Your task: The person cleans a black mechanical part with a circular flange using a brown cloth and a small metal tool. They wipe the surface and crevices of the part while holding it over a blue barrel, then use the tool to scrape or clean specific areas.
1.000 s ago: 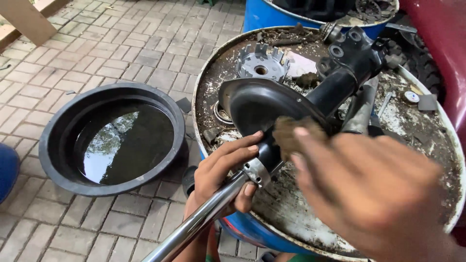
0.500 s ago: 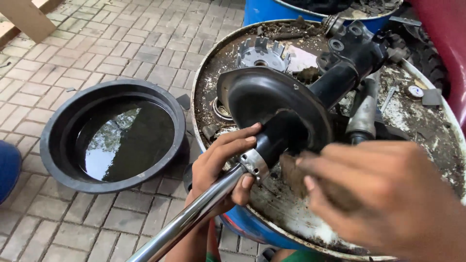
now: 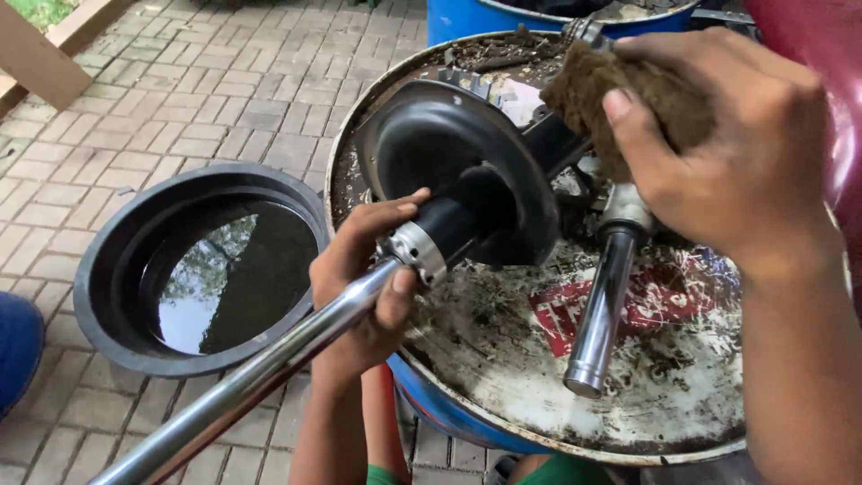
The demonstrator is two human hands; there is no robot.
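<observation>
My left hand (image 3: 364, 283) grips a black shock absorber strut (image 3: 462, 216) where its chrome rod (image 3: 242, 382) enters the body, just below the round black spring seat (image 3: 449, 153). The strut lies tilted across a dirty blue drum's lid (image 3: 539, 377). My right hand (image 3: 727, 144) is raised above the strut's far end and is closed around a brown wad of rag (image 3: 611, 90). The strut's upper bracket is hidden behind that hand.
A second strut with a chrome rod (image 3: 602, 314) lies on the lid to the right. A black tub of dark liquid (image 3: 193, 269) stands on the brick paving to the left. Another blue drum (image 3: 503, 13) stands behind; a dark red panel (image 3: 835, 81) is at right.
My right hand has risen with the rag from the strut's body near the rod to its far end. The second strut's rod is now uncovered. The view has shifted right.
</observation>
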